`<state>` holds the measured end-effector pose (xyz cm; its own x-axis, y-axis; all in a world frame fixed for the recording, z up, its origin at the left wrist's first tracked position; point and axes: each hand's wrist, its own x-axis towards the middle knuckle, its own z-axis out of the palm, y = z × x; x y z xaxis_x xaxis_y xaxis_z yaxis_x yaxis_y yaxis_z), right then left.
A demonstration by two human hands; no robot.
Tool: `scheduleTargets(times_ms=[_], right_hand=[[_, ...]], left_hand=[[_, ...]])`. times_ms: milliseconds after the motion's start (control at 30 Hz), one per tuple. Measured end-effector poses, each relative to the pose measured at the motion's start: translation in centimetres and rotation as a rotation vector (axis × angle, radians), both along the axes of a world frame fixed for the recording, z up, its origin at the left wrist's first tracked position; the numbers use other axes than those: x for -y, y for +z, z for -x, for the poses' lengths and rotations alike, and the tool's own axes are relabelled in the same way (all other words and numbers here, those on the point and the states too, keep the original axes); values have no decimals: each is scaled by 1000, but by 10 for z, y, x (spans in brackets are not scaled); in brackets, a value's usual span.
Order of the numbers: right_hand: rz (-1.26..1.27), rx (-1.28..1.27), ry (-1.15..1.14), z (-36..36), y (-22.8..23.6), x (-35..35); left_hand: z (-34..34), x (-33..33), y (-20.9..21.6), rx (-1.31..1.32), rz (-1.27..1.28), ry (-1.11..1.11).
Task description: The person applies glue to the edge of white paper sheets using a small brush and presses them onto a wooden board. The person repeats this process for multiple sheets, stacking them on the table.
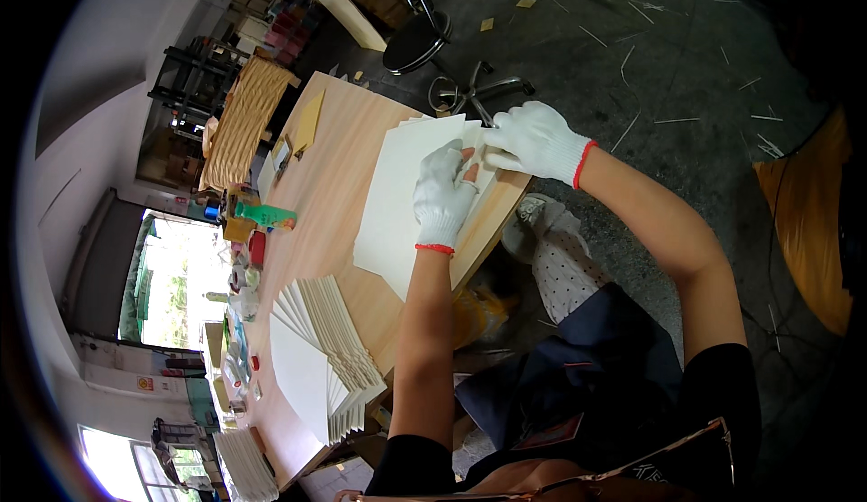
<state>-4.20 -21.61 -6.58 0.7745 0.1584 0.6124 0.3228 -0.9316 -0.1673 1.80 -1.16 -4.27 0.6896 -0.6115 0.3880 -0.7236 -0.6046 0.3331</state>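
Observation:
A few large white sheets (393,199), like paper or thin card, lie slightly fanned near the right edge of the wooden table. My left hand (444,195), in a white knit glove with a red cuff, rests on top of them, its fingers loosely spread; two fingertips look bare. Beside it, my right hand (539,144), gloved the same way, is closed at the sheets' far right edge. Its fingers pinch that edge, though the fingertips are partly hidden.
A fanned stack of white folded card pieces (325,348) sits nearer on the wooden table (334,177). Along its left side stand a green bottle (266,215) and small clutter. A black swivel chair (420,41) stands beyond. Paper strips litter the dark floor (650,69).

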Motion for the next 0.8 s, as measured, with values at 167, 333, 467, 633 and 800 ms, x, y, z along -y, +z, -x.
scheduleTargets(times_ms=[167,333,467,633,800], right_hand=[[-353,-174,88,-12,3,-11],[-916,-391,-57,-10,-8,-25],[-985,-328,-91,-8,-16,-31],[-1006,-295,-109,-7,-18,-34],[-997,-293,-110,-6,-18,-34]], left_hand=[[-7,-3,0,-10,-40,-76],[-11,-5,-5,-180,136,-149],[-16,-10,-10,-340,216,-145],[-19,-13,-14,-482,219,-183],[-16,-11,-8,-428,111,-164]])
